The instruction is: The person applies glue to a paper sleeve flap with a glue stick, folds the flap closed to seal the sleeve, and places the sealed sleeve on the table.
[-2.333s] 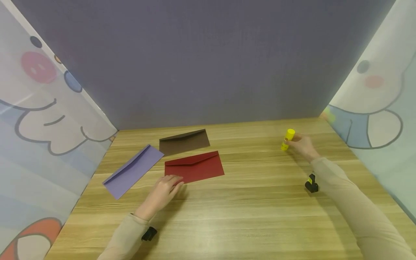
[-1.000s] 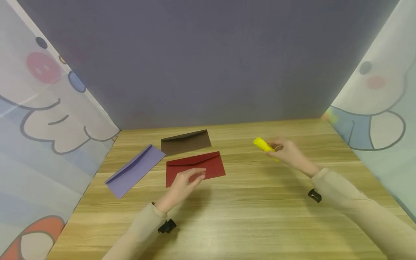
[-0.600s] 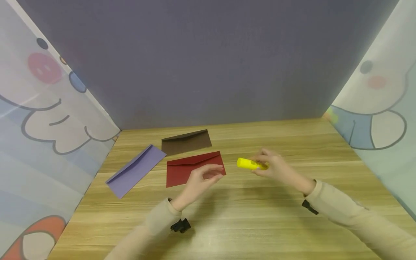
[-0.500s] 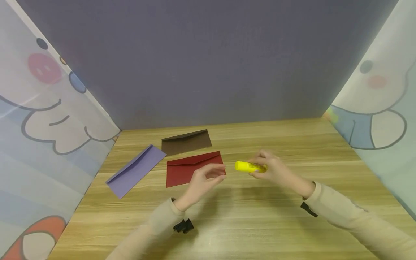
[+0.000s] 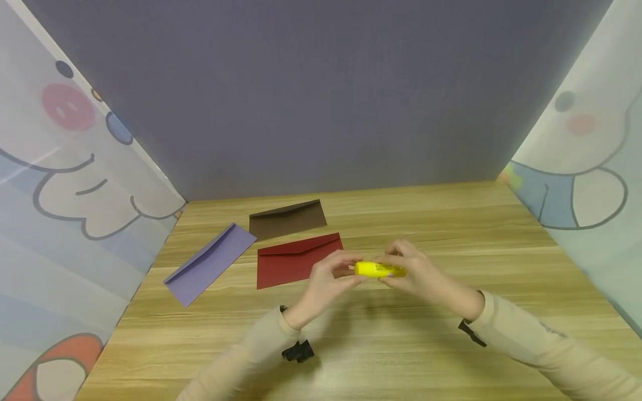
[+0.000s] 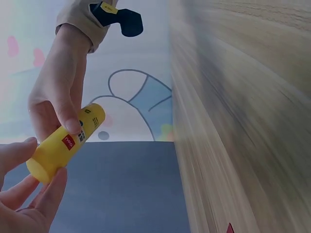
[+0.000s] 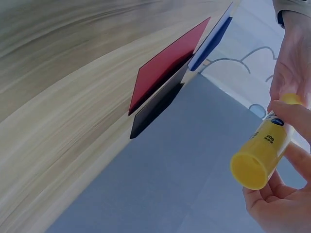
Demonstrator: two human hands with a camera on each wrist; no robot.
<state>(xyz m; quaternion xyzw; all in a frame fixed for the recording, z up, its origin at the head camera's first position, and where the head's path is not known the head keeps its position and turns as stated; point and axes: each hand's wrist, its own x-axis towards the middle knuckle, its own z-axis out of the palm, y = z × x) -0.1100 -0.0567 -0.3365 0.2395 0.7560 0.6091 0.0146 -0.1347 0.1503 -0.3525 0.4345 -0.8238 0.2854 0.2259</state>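
Note:
A yellow glue stick (image 5: 373, 269) is held level above the table, between both hands. My right hand (image 5: 418, 275) grips its right end with thumb and fingers. My left hand (image 5: 328, 281) has its thumb and fingertips on either side of the other end. The left wrist view shows the red label on the glue stick (image 6: 54, 154), with the left fingers around the nearer end. Just behind the left hand, a red envelope (image 5: 291, 266) lies on the table, its lower right part hidden by that hand.
Behind the red envelope lies a brown envelope (image 5: 288, 224), and a purple envelope (image 5: 210, 266) lies slanted at the left. The wooden table (image 5: 451, 211) meets a grey panel (image 5: 321, 100) at the back. Printed cartoon panels stand at both sides.
My right hand has carried the glue stick leftward from the table's right side, turning it from upright to level. My left hand has moved right from the red envelope to the glue stick's end.

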